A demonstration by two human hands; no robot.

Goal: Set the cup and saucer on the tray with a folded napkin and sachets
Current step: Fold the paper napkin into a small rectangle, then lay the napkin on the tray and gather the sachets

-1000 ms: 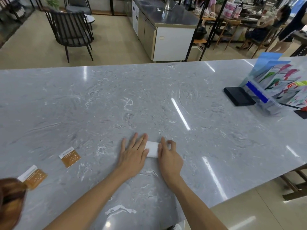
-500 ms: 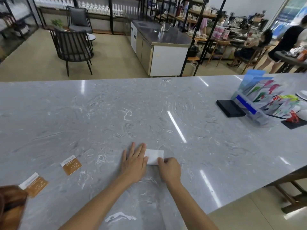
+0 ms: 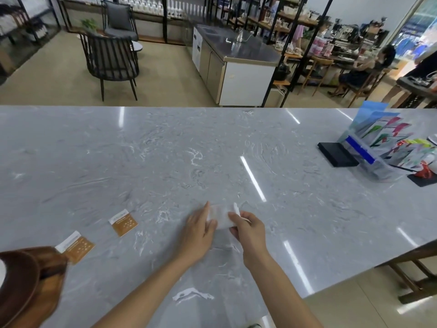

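Note:
A white folded napkin [image 3: 220,216] is held just above the grey marble counter [image 3: 165,162], near its front. My right hand [image 3: 248,229] pinches the napkin's right edge, and one corner sticks up above the fingers. My left hand [image 3: 199,229] rests against its left side, fingers fairly straight. Two brown and white sachets lie flat to the left, one [image 3: 123,222] nearer my hands and one [image 3: 75,247] next to the wooden tray [image 3: 30,285]. The tray shows at the bottom left corner, with a sliver of white on it at the frame's edge.
At the counter's right end stand a clear holder of coloured packets [image 3: 387,147] and a black block [image 3: 337,153]. Beyond the counter are a dark chair [image 3: 110,63], a steel-topped cabinet [image 3: 236,67] and seated people at the far right.
My right hand went from pressing flat on the napkin to gripping its right edge and lifting it. My left hand turned up onto its side. The camera tilted up.

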